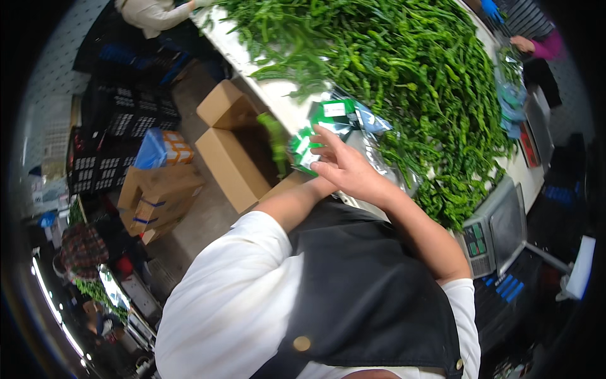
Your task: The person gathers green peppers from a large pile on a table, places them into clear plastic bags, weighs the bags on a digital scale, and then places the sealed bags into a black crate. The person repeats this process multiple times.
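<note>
My right hand (352, 168) has its fingers apart, holding nothing that I can see. It is over green-printed clear plastic bags (331, 111) with white labels, lying at the near edge of the table (279, 97). My left forearm (300, 196) passes beneath it, and the left hand is mostly hidden behind the right, so its grip does not show. Long green peppers (407, 85) form a wide heap beyond the bags. A blurred streak of green peppers (273, 137) appears above an open cardboard box (234, 166); whether anything holds it is unclear.
A grey digital scale (480, 244) stands at the table's right. Black crates (123, 109) and another open carton (161, 194) are at left. Co-workers' parts show: a pale sleeve (165, 19) top left, a hand (522, 44) and a blue glove (492, 10) top right.
</note>
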Demonstrator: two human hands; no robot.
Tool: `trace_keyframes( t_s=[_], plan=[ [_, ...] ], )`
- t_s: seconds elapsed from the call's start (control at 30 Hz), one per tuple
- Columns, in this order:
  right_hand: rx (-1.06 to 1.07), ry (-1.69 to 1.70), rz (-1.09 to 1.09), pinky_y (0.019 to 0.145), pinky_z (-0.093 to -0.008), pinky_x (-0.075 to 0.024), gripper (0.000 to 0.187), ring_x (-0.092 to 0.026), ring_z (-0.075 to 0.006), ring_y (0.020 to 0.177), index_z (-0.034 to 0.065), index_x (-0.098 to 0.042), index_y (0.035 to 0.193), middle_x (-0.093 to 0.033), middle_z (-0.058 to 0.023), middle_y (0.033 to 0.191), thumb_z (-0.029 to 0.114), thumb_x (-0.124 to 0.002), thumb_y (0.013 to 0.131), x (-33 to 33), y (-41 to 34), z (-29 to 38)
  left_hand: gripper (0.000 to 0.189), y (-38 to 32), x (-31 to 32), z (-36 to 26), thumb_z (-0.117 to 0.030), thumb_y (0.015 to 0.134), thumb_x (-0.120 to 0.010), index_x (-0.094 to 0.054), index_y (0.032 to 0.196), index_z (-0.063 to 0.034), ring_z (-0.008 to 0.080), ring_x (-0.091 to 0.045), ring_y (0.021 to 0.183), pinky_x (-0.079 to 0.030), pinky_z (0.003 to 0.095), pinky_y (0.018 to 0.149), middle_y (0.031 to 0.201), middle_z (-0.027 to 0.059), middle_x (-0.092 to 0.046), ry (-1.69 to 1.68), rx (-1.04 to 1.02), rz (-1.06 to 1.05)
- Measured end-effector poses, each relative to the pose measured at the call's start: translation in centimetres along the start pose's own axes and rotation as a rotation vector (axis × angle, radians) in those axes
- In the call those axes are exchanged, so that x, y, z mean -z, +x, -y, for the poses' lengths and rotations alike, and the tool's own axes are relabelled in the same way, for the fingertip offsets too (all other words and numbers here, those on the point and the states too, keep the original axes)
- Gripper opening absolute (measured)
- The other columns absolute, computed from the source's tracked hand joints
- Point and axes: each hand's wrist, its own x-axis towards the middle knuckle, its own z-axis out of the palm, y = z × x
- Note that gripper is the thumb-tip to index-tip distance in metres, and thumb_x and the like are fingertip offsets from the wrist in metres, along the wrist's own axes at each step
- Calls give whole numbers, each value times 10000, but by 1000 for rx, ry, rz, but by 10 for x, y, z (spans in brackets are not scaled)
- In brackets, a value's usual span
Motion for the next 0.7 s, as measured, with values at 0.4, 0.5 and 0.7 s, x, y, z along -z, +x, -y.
trace_keyframes(
  t_s=[0.4, 0.5, 0.7],
  plan=[
    [-490, -115, -991, 567, -210, -392, 178, -461, -36, 624, 51, -663, 975, -536, 42, 692, 17, -609, 809, 90, -251, -175, 131, 5, -4, 6, -179, 904, -603, -525, 886, -75, 346, -620, 777, -511, 462, 680, 836, 137, -584, 34, -117, -48],
    [-609, -322, -1184, 721, -298, -499, 437, -587, -162, 784, 29, -567, 1180, -604, -59, 900, -10, -635, 750, 111, -306, -177, 119, 4, -4, 4, -174, 905, -600, -537, 888, -75, 352, -617, 770, -509, 468, 677, 826, 142, -586, 49, -112, -55],
    [-539, -1068, -698, 1163, -455, -306, 935, -326, -381, 1412, 63, -339, 1490, -341, -196, 1527, 15, -744, 649, 145, -325, -181, 98, 5, -7, 7, -169, 920, -569, -556, 894, -76, 364, -625, 795, -505, 489, 683, 841, 154, -604, 86, -109, -62]
  ],
)
